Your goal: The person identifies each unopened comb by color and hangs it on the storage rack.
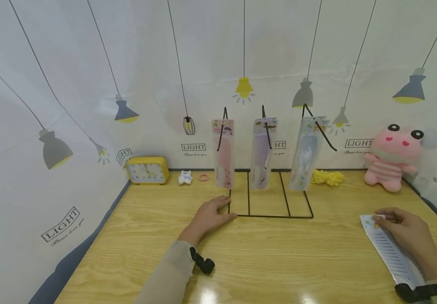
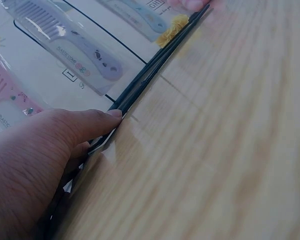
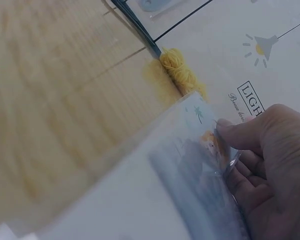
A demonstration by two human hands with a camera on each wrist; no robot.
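A black wire display rack (image 1: 271, 216) stands on the table. From its hooks hang three packaged plastic combs: a pink comb (image 1: 223, 154) at left, a purple comb (image 1: 262, 154) in the middle and a blue comb (image 1: 306, 156) at right. My left hand (image 1: 208, 217) holds the front left corner of the rack's base, its thumb along the wire in the left wrist view. Off to the right, my right hand (image 1: 408, 230) pinches the top of another packaged blue comb (image 1: 389, 253) between thumb and fingers. That package slants toward me over the table.
A yellow clock (image 1: 147, 170), a white star-shaped figure (image 1: 185, 177) and a pink ring (image 1: 203, 177) stand or lie back left. Yellow yarn (image 1: 328, 177) lies behind the rack's right side. A pink plush toy (image 1: 391, 158) sits at back right against the printed backdrop.
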